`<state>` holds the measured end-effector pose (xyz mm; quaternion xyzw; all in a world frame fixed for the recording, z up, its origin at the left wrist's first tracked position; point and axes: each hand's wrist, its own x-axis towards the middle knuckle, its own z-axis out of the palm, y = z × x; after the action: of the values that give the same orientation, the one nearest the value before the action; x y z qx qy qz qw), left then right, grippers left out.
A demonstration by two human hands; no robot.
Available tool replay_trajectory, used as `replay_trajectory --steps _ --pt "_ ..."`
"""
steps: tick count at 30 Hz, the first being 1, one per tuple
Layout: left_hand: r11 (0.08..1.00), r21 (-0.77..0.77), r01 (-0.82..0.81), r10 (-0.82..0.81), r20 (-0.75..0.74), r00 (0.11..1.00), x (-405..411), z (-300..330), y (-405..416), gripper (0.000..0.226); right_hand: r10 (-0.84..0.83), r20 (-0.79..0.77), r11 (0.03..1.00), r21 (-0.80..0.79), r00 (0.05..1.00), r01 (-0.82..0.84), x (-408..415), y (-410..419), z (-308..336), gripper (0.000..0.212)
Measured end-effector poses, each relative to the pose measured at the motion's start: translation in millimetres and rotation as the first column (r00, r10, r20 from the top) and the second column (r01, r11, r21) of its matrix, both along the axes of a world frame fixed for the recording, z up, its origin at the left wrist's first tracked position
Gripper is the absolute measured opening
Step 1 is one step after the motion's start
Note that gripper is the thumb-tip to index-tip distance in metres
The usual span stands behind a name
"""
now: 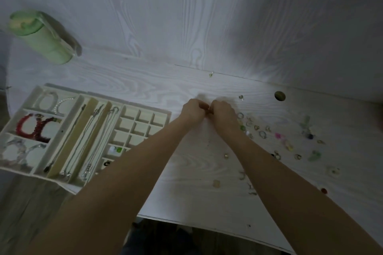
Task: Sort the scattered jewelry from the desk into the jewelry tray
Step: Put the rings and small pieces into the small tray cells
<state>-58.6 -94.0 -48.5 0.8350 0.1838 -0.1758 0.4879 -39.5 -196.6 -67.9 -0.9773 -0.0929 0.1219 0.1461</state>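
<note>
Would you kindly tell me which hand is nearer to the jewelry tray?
The left hand is nearer: it sits just right of the jewelry tray. The right hand lies beyond it, farther right, beside the scattered rings.

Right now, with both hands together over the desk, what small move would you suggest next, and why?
Probably carry the small piece to the jewelry tray: the left hand and right hand seem to pinch something tiny between them, too blurred to identify, and the tray's small square compartments lie just left, many still bare.

We note a white wood-grain desk (pixel 207 172), cream jewelry tray (pixel 68 107) holding a dark red bracelet (pixel 34 127) at left, pale green cup (pixel 41 35) far left.
</note>
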Motion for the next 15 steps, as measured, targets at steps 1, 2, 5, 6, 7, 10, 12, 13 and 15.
replay_trajectory --steps 1,2,5,6,7,10,12,13,15 --pt "1.0 -0.006 0.0 0.0 0.005 1.0 -1 0 0 0.029 0.024 0.022 0.999 -0.029 0.999 -0.023 -2 1 1 0.018" --pt "1.0 -0.012 0.004 -0.004 0.009 1.0 -3 0 0 0.03 0.043 0.037 0.998 -0.044 0.998 -0.041 -4 1 1 0.019" --pt "0.999 -0.028 0.033 -0.033 0.007 0.999 -12 1 2 0.033 0.052 0.048 0.999 -0.008 0.997 -0.052 -14 2 4 0.023" --pt "0.999 -0.019 0.046 -0.045 0.016 0.999 -16 2 2 0.034 0.013 0.023 0.998 0.062 1.0 -0.014 -17 2 6 0.022" --pt "0.999 0.0 0.051 -0.051 0.034 0.998 -21 4 4 0.033 -0.046 -0.026 0.985 0.164 0.999 0.05 -21 3 9 0.02" --pt "0.996 0.07 0.055 -0.063 0.118 0.991 -39 12 16 0.029 -0.19 -0.202 0.853 0.451 0.961 0.264 -37 6 20 0.011" --pt "0.998 0.052 0.045 -0.053 0.161 0.986 -54 18 27 0.026 -0.222 -0.316 0.746 0.555 0.923 0.369 -50 12 27 0.007" --pt "0.999 0.026 0.033 -0.037 0.179 0.983 -62 22 33 0.026 -0.219 -0.374 0.69 0.594 0.901 0.414 -56 16 31 0.008" --pt "1.0 -0.012 -0.002 0.005 0.21 0.978 -79 32 45 0.027 -0.181 -0.47 0.597 0.645 0.864 0.477 -67 27 39 0.009"
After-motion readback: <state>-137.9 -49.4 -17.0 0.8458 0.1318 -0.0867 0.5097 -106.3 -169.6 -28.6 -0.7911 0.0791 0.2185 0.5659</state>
